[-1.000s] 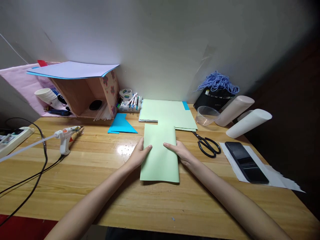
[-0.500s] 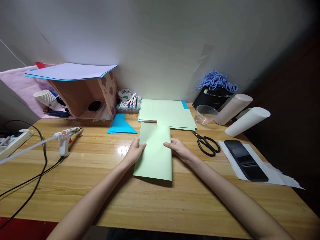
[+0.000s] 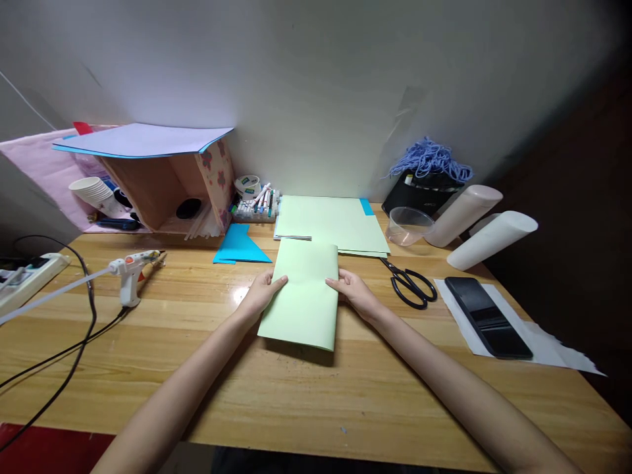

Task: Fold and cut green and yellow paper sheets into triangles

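Both hands hold the green card (image 3: 303, 303) above the table (image 3: 296, 408) — left hand (image 3: 261, 291) and right hand (image 3: 359, 295) each pinch a side edge, thumb on top, other fingers mostly hidden beneath. Its far end overlaps the stack (image 3: 336, 224) in view; whether they touch, I can't tell. Scissors (image 3: 399, 271) crowd the right, tips at the stack's corner — phone (image 3: 486, 316) farther out. Left lie blue paper (image 3: 241, 247) and a glue gun (image 3: 129, 280).

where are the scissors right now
In the head view, the scissors lie on the table to the right of the right hand, between the green paper stack and the black phone.
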`<state>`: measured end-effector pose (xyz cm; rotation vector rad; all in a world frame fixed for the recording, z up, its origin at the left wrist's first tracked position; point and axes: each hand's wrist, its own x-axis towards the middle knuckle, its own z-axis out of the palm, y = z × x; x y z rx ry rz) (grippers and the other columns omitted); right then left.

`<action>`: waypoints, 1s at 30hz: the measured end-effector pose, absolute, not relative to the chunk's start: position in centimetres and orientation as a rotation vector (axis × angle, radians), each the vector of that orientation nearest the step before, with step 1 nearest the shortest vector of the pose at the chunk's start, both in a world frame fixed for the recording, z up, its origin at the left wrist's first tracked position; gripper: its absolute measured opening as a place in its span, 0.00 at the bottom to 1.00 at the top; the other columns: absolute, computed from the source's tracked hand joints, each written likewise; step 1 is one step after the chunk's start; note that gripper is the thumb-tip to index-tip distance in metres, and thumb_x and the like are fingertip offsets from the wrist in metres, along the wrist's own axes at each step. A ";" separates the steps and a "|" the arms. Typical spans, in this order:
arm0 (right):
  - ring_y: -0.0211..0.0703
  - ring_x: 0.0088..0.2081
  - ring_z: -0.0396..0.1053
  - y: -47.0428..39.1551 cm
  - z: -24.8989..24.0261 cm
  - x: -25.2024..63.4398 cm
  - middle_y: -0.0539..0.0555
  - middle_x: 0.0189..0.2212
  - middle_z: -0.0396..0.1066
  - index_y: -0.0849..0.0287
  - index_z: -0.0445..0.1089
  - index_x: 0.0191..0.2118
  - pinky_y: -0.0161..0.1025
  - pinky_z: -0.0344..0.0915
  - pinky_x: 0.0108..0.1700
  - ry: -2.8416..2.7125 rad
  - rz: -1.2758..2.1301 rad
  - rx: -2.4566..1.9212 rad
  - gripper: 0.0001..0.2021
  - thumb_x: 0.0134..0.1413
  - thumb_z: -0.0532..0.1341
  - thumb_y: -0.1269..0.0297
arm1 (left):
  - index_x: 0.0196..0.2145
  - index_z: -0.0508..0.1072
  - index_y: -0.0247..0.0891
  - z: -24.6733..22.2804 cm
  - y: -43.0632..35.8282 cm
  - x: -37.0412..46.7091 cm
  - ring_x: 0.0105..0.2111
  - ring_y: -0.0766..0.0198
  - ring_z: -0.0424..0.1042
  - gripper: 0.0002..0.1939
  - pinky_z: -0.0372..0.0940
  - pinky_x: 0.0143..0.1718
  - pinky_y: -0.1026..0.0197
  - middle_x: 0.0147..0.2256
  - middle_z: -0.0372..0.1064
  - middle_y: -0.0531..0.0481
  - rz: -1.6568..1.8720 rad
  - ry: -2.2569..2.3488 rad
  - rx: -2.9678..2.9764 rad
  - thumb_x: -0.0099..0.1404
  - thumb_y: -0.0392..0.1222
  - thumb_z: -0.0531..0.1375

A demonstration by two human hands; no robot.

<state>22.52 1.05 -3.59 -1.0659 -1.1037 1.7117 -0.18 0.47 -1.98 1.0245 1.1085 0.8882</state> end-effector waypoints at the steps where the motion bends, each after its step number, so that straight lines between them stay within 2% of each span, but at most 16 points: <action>1: 0.43 0.32 0.73 1.1 -3.6 22.5 0.55 0.33 0.75 0.62 0.66 0.42 0.37 0.68 0.34 -1.103 1.712 -1.070 0.21 0.42 0.66 0.58 | 0.36 0.69 0.33 -2.0 0.5 -0.2 0.28 0.59 0.72 0.19 0.65 0.29 0.61 0.31 0.73 0.45 0.881 1.104 0.992 0.53 0.51 0.62; 9: 0.44 0.31 0.73 1.1 -3.8 22.6 0.55 0.33 0.75 0.61 0.66 0.42 0.37 0.69 0.33 -1.116 1.704 -1.084 0.20 0.42 0.66 0.57 | 0.29 0.69 0.33 -2.2 0.6 -0.1 0.22 0.64 0.68 0.19 0.61 0.24 0.64 0.26 0.71 0.49 0.908 1.164 0.904 0.51 0.54 0.62; 17: 0.43 0.33 0.73 1.2 -3.9 22.6 0.56 0.35 0.75 0.62 0.65 0.43 0.37 0.68 0.35 -1.107 1.740 -1.026 0.20 0.44 0.65 0.60 | 0.30 0.68 0.33 -2.2 0.5 -0.1 0.23 0.64 0.68 0.19 0.61 0.25 0.64 0.27 0.70 0.49 0.918 1.180 0.962 0.52 0.54 0.61; 22: 0.41 0.33 0.73 1.2 -3.9 22.6 0.57 0.36 0.74 0.62 0.66 0.43 0.35 0.68 0.33 -1.130 1.743 -1.031 0.18 0.45 0.64 0.60 | 0.32 0.69 0.33 -2.7 0.7 -0.1 0.24 0.63 0.68 0.20 0.61 0.25 0.64 0.27 0.71 0.48 0.941 1.182 0.989 0.52 0.54 0.61; 30: 0.42 0.36 0.72 1.0 -3.6 22.6 0.57 0.39 0.73 0.61 0.67 0.44 0.33 0.67 0.33 -1.160 1.739 -1.051 0.19 0.45 0.64 0.59 | 0.29 0.69 0.34 -2.5 0.7 -0.1 0.22 0.63 0.67 0.18 0.60 0.26 0.63 0.25 0.70 0.50 0.973 1.211 0.998 0.51 0.54 0.61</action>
